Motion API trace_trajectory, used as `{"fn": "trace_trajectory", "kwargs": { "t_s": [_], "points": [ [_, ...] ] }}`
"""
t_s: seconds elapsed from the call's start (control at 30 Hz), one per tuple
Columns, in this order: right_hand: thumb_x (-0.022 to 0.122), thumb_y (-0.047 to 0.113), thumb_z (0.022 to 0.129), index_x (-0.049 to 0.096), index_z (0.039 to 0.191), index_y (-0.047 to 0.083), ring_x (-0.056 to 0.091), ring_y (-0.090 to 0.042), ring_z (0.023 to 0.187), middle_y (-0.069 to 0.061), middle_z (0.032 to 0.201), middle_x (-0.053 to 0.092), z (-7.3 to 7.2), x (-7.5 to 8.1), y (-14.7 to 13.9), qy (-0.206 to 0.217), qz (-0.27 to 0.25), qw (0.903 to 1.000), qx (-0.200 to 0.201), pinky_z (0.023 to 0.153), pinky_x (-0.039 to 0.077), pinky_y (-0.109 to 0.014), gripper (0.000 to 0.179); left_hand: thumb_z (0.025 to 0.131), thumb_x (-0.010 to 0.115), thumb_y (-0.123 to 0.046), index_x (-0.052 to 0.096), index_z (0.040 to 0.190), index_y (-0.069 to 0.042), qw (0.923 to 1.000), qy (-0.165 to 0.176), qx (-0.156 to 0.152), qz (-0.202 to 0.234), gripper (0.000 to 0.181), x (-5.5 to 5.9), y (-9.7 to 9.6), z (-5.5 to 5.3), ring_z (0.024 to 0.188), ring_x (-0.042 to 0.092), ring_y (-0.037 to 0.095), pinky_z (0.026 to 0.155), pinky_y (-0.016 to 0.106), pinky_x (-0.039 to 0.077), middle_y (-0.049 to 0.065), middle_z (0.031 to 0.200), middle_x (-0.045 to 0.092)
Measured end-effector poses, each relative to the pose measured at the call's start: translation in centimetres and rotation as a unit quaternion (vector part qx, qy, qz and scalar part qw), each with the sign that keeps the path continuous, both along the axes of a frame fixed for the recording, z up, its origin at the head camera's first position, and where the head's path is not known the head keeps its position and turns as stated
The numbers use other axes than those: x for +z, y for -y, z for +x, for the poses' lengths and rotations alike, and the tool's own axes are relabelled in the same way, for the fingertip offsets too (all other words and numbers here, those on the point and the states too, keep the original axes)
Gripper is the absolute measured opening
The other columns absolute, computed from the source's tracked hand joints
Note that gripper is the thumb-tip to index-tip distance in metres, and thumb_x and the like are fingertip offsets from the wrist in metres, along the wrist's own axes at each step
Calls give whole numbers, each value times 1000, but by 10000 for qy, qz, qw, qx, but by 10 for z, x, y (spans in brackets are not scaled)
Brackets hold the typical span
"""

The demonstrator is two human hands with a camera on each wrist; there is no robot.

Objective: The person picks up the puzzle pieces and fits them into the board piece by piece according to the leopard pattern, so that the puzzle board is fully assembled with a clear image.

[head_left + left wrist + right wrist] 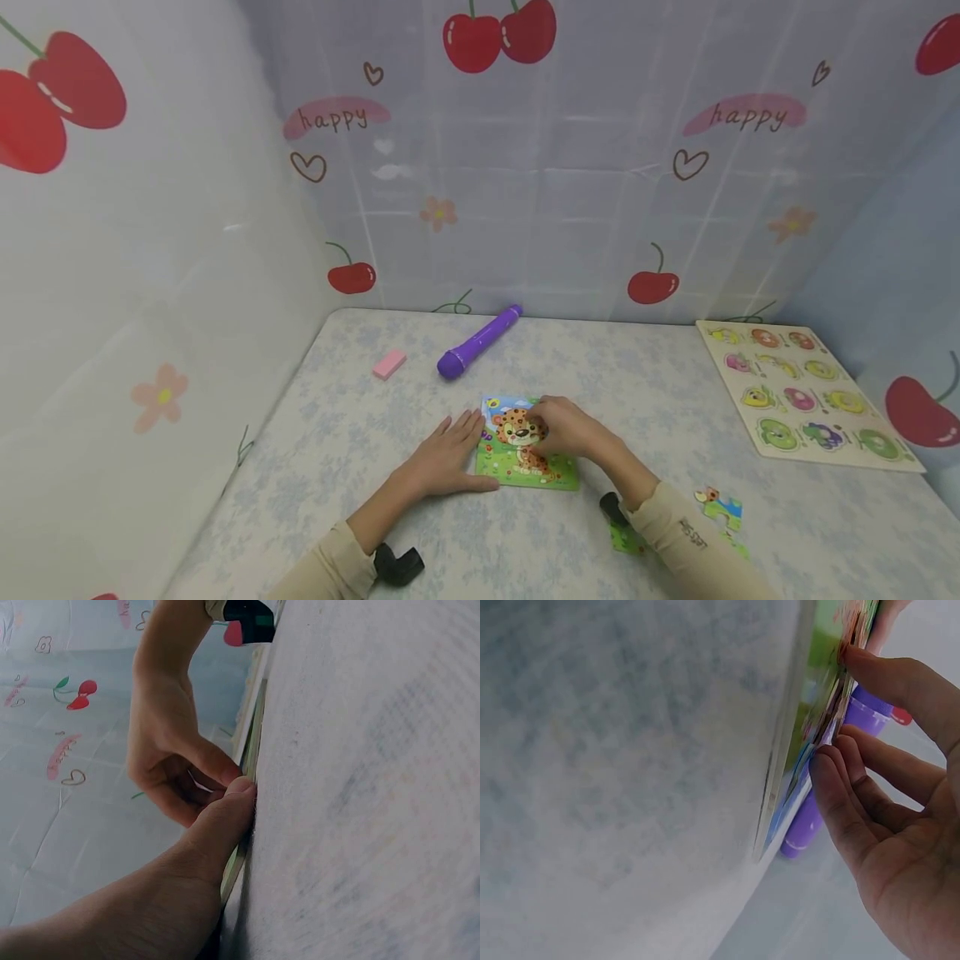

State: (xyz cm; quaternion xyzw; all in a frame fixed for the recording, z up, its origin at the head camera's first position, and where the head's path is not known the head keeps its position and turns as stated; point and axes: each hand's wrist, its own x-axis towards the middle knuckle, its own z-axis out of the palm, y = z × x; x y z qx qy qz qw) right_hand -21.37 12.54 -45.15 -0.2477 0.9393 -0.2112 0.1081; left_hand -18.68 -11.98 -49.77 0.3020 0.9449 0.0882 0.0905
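A jigsaw puzzle board (498,463) with a leopard cub on green grass lies in the middle of the table. My left hand (447,461) lies at its left side, fingers extended along the left edge and thumb touching the lower edge. With bent fingers and thumb, my right hand (568,427) pinches a puzzle piece (838,712) at the upper right of the picture; the hand hides most of that piece in the head view. The left wrist view shows the left thumb (225,817) against the board's edge, with the right hand (166,742) just beyond.
Loose puzzle pieces (722,507) lie on the right, with another green piece (624,540) partly under the right wrist. Behind the board are a purple toy microphone (480,343) and a pink block (389,364). A wooden fruit puzzle board (813,392) lies at the far right.
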Motion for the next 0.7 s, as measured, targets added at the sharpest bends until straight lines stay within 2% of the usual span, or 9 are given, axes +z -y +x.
{"fn": "trace_trajectory", "kwargs": {
  "t_s": [0.17,0.37,0.57,0.7],
  "points": [
    [83,16,75,70,106,4,46,-14,75,-3,86,57,0,1,-1,64,-13,10000,-11,63,41,-28,35,83,48,-78,14,156,-6,10000,57,-22,58,109,2,-1,1,153,12,26,124,47,15,10,165,11],
    [83,18,76,71,110,4,48,-12,79,0,89,59,-4,3,-1,143,11,9998,-98,69,45,-29,39,84,48,-77,14,156,-5,10000,-45,-39,7,108,5,0,-1,153,12,26,124,47,16,11,165,11],
    [84,21,76,69,117,3,54,-12,85,-1,96,62,-5,3,0,249,63,9995,-185,77,51,-33,47,83,48,-78,14,156,-6,10000,-11,-45,16,108,4,1,-3,153,12,26,124,47,15,11,165,11],
    [83,23,77,69,115,3,53,-11,82,-1,94,61,-2,1,0,236,16,9996,-153,74,50,-31,45,83,48,-78,13,156,-6,10000,84,-40,4,108,2,0,-1,153,11,26,124,47,15,11,165,10]
  ]
}}
